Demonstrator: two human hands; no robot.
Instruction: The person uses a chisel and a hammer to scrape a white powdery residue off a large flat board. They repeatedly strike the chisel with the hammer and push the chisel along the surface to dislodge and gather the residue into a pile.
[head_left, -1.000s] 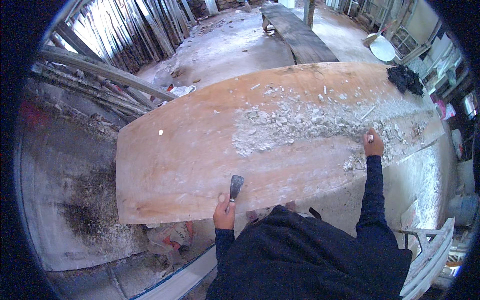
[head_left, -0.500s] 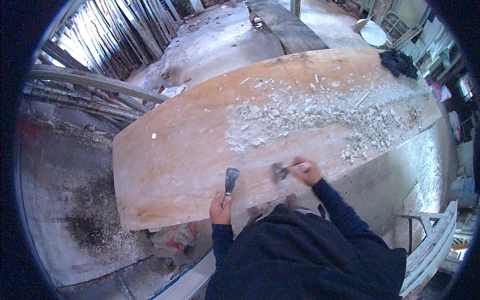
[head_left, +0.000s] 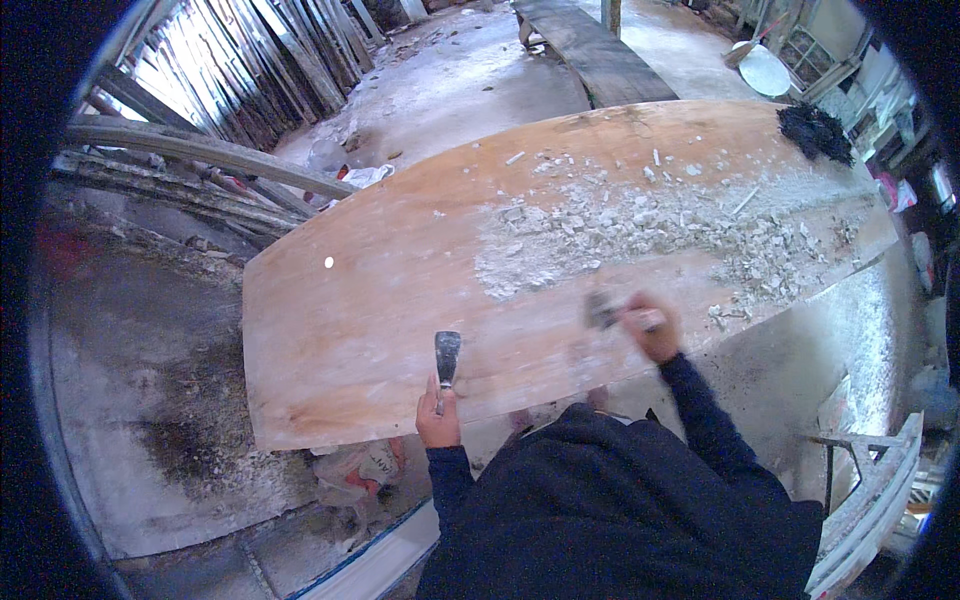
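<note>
My left hand (head_left: 437,418) is closed round the handle of a putty knife (head_left: 448,350), its broad grey blade pointing up and away from me over the near part of a wooden board. My right hand (head_left: 655,328), smeared by motion, grips a short tool (head_left: 602,310) with a wide grey head and a pale handle. Blur hides whether it is a brush or a scraper. That tool is over the board (head_left: 340,350), close to the near edge of a heap of broken white plaster pieces and powder (head_left: 620,230).
A black, bristly clump (head_left: 815,132) lies at the board's far right corner. Wooden poles (head_left: 200,150) lean beyond the left side. Under the near left edge sits a crumpled bag (head_left: 360,470). A long dark bench (head_left: 600,50) stands behind, and a whitened wooden frame (head_left: 870,500) is at right.
My right hand and its tool have moved right and slightly away from me. My left hand still holds the putty knife, its blade now more upright. The whole view has shifted a little.
</note>
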